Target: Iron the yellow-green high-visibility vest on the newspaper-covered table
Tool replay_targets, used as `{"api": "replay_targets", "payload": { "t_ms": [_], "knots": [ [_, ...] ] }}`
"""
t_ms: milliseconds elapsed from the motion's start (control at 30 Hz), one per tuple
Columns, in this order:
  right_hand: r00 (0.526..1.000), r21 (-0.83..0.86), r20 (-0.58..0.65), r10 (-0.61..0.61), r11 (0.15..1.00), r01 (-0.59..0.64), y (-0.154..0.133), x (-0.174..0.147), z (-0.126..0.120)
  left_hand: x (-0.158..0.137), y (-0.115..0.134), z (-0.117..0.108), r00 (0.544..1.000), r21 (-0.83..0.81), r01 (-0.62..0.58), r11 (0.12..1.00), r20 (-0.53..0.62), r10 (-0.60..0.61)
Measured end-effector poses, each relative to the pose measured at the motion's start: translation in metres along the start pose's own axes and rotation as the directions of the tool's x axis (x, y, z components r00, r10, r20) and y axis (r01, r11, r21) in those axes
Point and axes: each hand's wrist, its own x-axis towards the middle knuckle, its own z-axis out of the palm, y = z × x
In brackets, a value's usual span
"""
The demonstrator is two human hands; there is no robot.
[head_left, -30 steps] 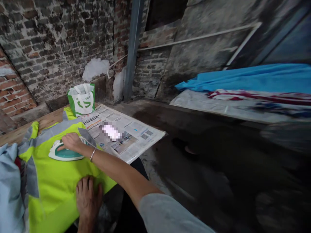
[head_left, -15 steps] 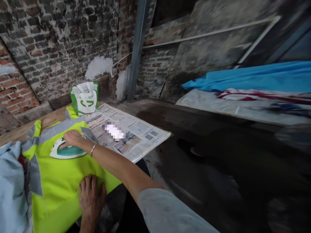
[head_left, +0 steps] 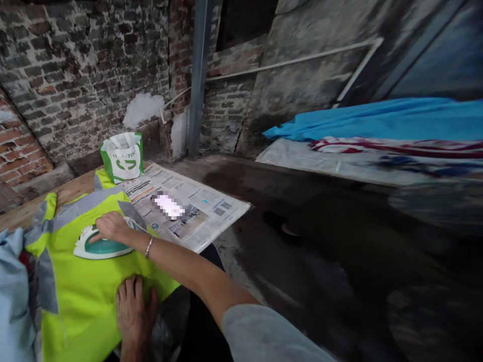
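Observation:
A bright yellow-green shirt [head_left: 79, 286] with grey bands is spread over the table. On its upper part rests a white and teal clothes iron [head_left: 103, 249], its tip pointing left. My right hand [head_left: 111, 226], reaching in from the right with a bracelet at the wrist, is wrapped round the iron's handle. Nearer to me, my left hand [head_left: 132, 304] lies on the shirt's near edge, fingers stretched out and thumb apart. Part of the iron's handle is hidden under my right hand.
Newspaper [head_left: 222, 221] covers the table's right end, with a blurred-out bright object [head_left: 169, 205] on it. Behind stands a green and white bag [head_left: 121, 158]. Light blue cloth [head_left: 13, 296] lies at left. Across the dark floor, blue fabric [head_left: 358, 120] lies on another surface.
The view has turned a little to the right, so most things sit further left. The iron, still in my right hand, has slid slightly over the shirt towards me. My left hand stays on the shirt.

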Motion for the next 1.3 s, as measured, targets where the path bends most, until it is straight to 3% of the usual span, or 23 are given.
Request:
{"api": "replay_targets", "payload": {
  "t_ms": [200, 400, 500, 833, 967, 1100, 1300],
  "knots": [
    [0.996, 0.020, -0.077, 0.046, 0.999, -0.044, 0.002, 0.055, 0.023, 0.000, 0.005, -0.001, 1.000, -0.016, 0.021, 1.000, -0.017, -0.022],
    [0.993, 0.066, 0.008, 0.117, 0.991, -0.117, 0.002, 0.074, 0.010, -0.002, 0.011, 0.003, 0.996, -0.058, 0.093, 0.994, -0.009, -0.094],
    [0.993, 0.066, 0.095, 0.072, 0.995, -0.079, 0.003, 0.060, -0.003, -0.002, 0.011, 0.004, 0.995, -0.060, 0.098, 0.993, -0.012, -0.099],
    [0.953, 0.004, 0.250, -0.170, 0.985, 0.175, -0.007, -0.029, -0.031, -0.005, 0.012, 0.011, 0.990, -0.088, 0.142, 0.986, -0.010, -0.144],
    [0.967, 0.002, 0.219, -0.127, 0.992, 0.129, -0.010, -0.026, -0.027, -0.005, 0.010, 0.008, 0.993, -0.049, 0.115, 0.992, 0.021, -0.114],
    [0.995, 0.044, 0.094, -0.011, 0.999, 0.007, -0.016, 0.001, -0.008, -0.004, 0.007, 0.003, 0.998, -0.009, 0.044, 0.999, 0.044, -0.044],
    [0.996, 0.071, -0.025, 0.083, 0.994, -0.081, -0.022, 0.051, 0.015, -0.005, 0.011, 0.005, 0.992, -0.045, 0.123, 0.991, 0.026, -0.122]
  ]
}}
